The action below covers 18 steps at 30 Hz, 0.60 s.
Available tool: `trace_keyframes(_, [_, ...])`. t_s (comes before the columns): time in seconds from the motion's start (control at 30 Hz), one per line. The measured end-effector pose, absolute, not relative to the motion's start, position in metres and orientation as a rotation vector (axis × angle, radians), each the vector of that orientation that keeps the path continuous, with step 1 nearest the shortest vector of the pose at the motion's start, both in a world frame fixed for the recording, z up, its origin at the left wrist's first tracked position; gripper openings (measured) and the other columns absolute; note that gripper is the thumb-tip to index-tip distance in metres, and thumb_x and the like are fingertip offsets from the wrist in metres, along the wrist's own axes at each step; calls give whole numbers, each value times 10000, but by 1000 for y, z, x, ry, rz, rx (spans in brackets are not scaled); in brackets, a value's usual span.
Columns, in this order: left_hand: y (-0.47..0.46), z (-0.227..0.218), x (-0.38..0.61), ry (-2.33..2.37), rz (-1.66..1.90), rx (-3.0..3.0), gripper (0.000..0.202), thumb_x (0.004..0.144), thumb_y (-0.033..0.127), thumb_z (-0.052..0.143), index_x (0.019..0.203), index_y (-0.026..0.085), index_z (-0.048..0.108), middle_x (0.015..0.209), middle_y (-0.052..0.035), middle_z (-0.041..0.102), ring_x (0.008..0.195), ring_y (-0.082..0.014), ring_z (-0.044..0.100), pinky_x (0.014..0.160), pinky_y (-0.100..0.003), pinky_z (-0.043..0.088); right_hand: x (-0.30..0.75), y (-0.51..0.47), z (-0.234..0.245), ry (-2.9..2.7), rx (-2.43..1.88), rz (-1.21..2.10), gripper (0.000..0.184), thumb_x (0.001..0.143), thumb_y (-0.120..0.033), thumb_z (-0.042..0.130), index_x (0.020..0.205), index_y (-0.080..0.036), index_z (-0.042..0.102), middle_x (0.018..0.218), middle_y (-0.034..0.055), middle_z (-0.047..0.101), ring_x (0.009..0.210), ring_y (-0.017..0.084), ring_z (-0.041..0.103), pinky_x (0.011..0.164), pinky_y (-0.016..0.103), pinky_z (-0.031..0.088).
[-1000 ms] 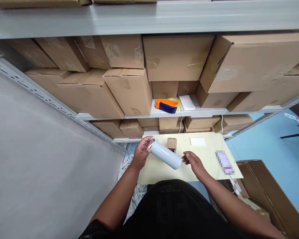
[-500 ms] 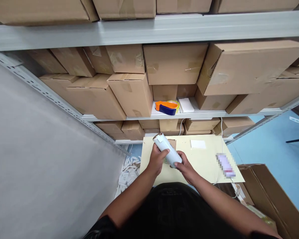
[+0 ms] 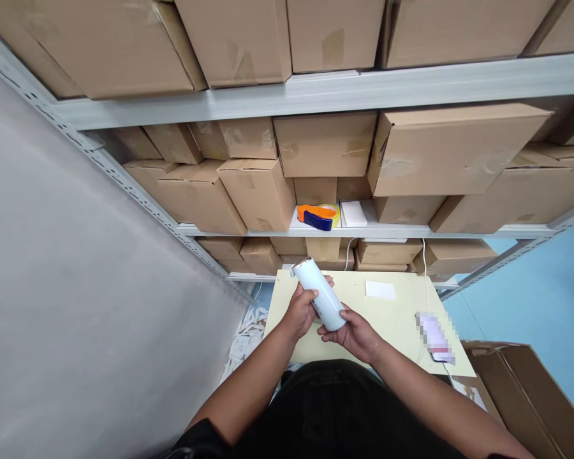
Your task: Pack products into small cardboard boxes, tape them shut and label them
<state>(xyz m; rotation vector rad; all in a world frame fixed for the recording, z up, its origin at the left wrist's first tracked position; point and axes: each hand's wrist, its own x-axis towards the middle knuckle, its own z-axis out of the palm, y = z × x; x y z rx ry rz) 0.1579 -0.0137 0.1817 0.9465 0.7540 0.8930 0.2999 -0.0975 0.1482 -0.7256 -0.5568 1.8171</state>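
A light-blue cylindrical tumbler [image 3: 321, 294] is held tilted above the cream tabletop [image 3: 354, 331], its upper end pointing away and to the left. A small pale tab sticks out beside its rim, and some dark print shows low on its left side. My left hand [image 3: 302, 312] is closed round the tumbler's middle, with the thumb on top and fingertips showing on the far side. Around the lower end, my right hand [image 3: 356, 335] grips with the thumb on the side and fingers beneath.
A white card [image 3: 379, 290] and a blurred-out phone [image 3: 434, 335] with a cable lie on the table. Shelves ahead hold cardboard boxes [image 3: 258, 191], an orange-and-blue tape dispenser [image 3: 318, 217] and a small white box [image 3: 353, 214]. An open carton [image 3: 521, 389] stands right; white scraps [image 3: 243, 341] lie left.
The tumbler has been rolled in my hands, so its printed side now shows. My right fingers have shifted beneath its lower end. The view has tilted up slightly.
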Motion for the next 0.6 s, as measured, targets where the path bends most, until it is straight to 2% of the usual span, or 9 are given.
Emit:
trace_keyframes(0.1, [-19,184,167,809,943,947,554,837,546,664,1243,184,559,1125,-115,710,998,-262,676,810,-353,540,304,-100,145,-642,-831,1664,622,733,-431,843,1232,-271,509,1168,67,644,948,257,691,878,439,550])
trace_keyframes(0.23, [-28,179,175,935,1071,973,608,768,499,791,1235,213,527,1083,-76,700,960,-215,667,783,-289,519,304,-97,134,-750,-1041,1337,779,579,-391,953,1197,-316,484,1179,34,584,1037,248,608,877,385,542])
trace_keyframes(0.3, [-29,177,174,1009,1108,970,621,742,492,799,1217,217,508,1070,-69,696,947,-212,671,772,-284,517,305,-96,132,-751,-1034,1365,757,603,-430,935,1205,-309,494,1189,47,586,1054,255,604,877,388,540])
trace_keyframes(0.4, [-23,179,170,993,1073,966,566,791,531,693,1221,221,495,1079,-72,701,938,-226,683,774,-320,532,307,-94,136,-654,-862,1661,573,750,-526,804,1185,-269,534,1143,78,638,995,272,664,876,450,543])
trace_keyframes(0.47, [-15,183,168,899,1030,969,530,821,538,643,1222,214,522,1116,-83,705,966,-238,685,801,-338,538,306,-93,139,-599,-792,1767,505,781,-504,774,1157,-249,552,1116,85,659,944,271,693,878,475,544])
trace_keyframes(0.6, [2,191,163,858,981,1022,505,839,566,682,1168,193,595,1035,-70,718,897,-216,682,745,-294,526,293,-89,139,-666,-955,1452,579,665,-377,889,1108,-275,532,1143,43,638,999,244,658,875,411,549])
